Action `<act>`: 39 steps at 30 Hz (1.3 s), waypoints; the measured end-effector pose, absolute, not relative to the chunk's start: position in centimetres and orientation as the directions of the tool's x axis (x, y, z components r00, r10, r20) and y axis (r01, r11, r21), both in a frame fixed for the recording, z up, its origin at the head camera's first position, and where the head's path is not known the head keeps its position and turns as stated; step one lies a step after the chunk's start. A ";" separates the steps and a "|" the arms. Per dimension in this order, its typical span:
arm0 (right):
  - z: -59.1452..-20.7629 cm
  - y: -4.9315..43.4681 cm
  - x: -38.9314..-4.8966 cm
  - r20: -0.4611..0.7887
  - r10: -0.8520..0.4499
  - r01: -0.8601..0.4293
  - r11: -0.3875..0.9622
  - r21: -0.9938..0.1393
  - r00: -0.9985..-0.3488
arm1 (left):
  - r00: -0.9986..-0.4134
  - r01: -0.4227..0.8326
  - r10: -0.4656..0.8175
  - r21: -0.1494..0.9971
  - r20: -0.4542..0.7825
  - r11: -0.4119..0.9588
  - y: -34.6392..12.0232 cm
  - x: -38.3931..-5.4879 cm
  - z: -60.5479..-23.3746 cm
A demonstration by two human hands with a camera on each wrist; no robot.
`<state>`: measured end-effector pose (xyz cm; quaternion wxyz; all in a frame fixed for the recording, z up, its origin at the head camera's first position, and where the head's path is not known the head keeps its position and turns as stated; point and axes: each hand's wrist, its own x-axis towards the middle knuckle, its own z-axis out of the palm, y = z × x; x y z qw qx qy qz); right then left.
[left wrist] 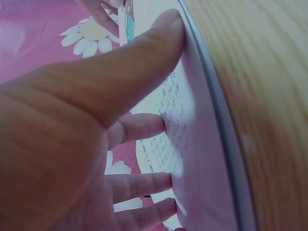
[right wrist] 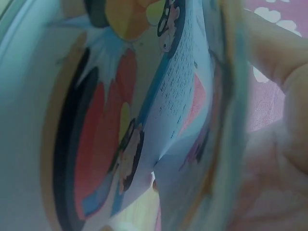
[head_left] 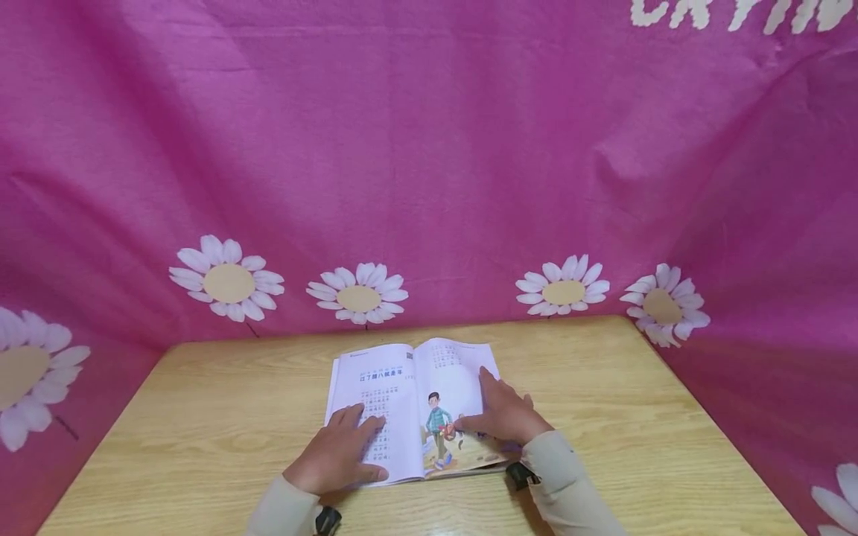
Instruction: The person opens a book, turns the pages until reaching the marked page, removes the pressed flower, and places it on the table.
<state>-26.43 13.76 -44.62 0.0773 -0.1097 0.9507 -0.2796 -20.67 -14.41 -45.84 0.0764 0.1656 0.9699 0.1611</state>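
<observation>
An open picture book (head_left: 395, 372) lies on the table, printed text on its left page and a drawn boy on its right page. My left hand (head_left: 338, 447) rests on the left page with fingers spread; in the left wrist view its thumb (left wrist: 159, 43) lies near the book's lower edge. At the right side, my right hand (head_left: 503, 409) holds the right-hand pages, thumb over the picture. From below, the right wrist view shows these pages (right wrist: 183, 106) raised and bowed apart, a fingertip (right wrist: 155, 185) in their gap. Most of the right fingers are hidden there.
The wooden table (head_left: 201, 417) extends around the book. A pink cloth (head_left: 429, 164) with white daisies hangs behind it and at both sides. Dark straps (head_left: 328, 519) show at the wrists, beside pale sleeves.
</observation>
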 end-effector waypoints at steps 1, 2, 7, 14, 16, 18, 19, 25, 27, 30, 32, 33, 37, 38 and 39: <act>-44.6 13.8 -26.5 -0.084 -0.258 -0.168 0.810 -0.562 -0.962 | -0.934 0.292 0.343 0.340 -0.098 0.894 -14.4 -20.7 -45.8; -44.5 13.9 -26.5 -0.085 -0.265 -0.168 0.796 -0.582 -0.961 | -0.935 0.288 0.339 0.342 -0.099 0.895 -14.4 -20.7 -45.8; -44.5 14.1 -26.7 -0.112 -0.281 -0.133 0.723 -0.678 -0.953 | -0.934 0.289 0.343 0.356 -0.098 0.889 -14.5 -20.7 -45.6; -44.5 14.1 -26.8 -0.184 -0.255 0.029 0.511 -0.859 -0.949 | -0.931 0.309 0.357 0.356 -0.078 0.882 -14.7 -20.8 -45.7; -44.7 14.2 -26.6 -0.214 -0.253 0.084 0.441 -0.894 -0.943 | -0.927 0.322 0.369 0.361 -0.068 0.875 -14.8 -20.6 -45.9; -44.9 14.2 -26.4 -0.233 -0.256 0.119 0.394 -0.911 -0.938 | -0.923 0.333 0.379 0.365 -0.062 0.870 -14.8 -20.4 -46.1; -45.0 14.2 -26.4 -0.232 -0.261 0.122 0.376 -0.918 -0.937 | -0.922 0.339 0.384 0.364 -0.056 0.867 -14.9 -20.3 -46.2; -44.4 14.7 -26.5 -0.197 -0.281 0.061 0.429 -0.902 -0.939 | -0.919 0.351 0.391 0.361 -0.043 0.864 -14.8 -20.5 -46.1; -44.0 14.9 -26.5 -0.164 -0.281 0.006 0.487 -0.873 -0.946 | -0.919 0.351 0.392 0.362 -0.043 0.864 -14.7 -20.5 -46.0; -43.6 15.0 -26.7 -0.121 -0.297 -0.046 0.499 -0.865 -0.947 | -0.921 0.349 0.388 0.357 -0.041 0.866 -14.6 -20.5 -46.0; -43.5 15.0 -26.7 -0.117 -0.306 -0.050 0.487 -0.872 -0.945 | -0.923 0.341 0.383 0.362 -0.047 0.867 -14.6 -20.5 -46.0; -43.4 15.0 -26.7 -0.117 -0.318 -0.051 0.473 -0.880 -0.941 | -0.922 0.341 0.383 0.364 -0.049 0.867 -14.7 -20.5 -46.0; -43.4 14.9 -26.6 -0.107 -0.337 -0.060 0.450 -0.891 -0.935 | -0.920 0.349 0.390 0.361 -0.044 0.864 -14.8 -20.3 -46.0; -43.4 14.9 -26.5 -0.102 -0.340 -0.066 0.450 -0.891 -0.935 | -0.919 0.353 0.392 0.361 -0.039 0.863 -14.8 -20.3 -46.0; -43.4 14.9 -26.5 -0.098 -0.344 -0.072 0.449 -0.891 -0.934 | -0.918 0.356 0.394 0.359 -0.037 0.863 -14.8 -20.3 -46.0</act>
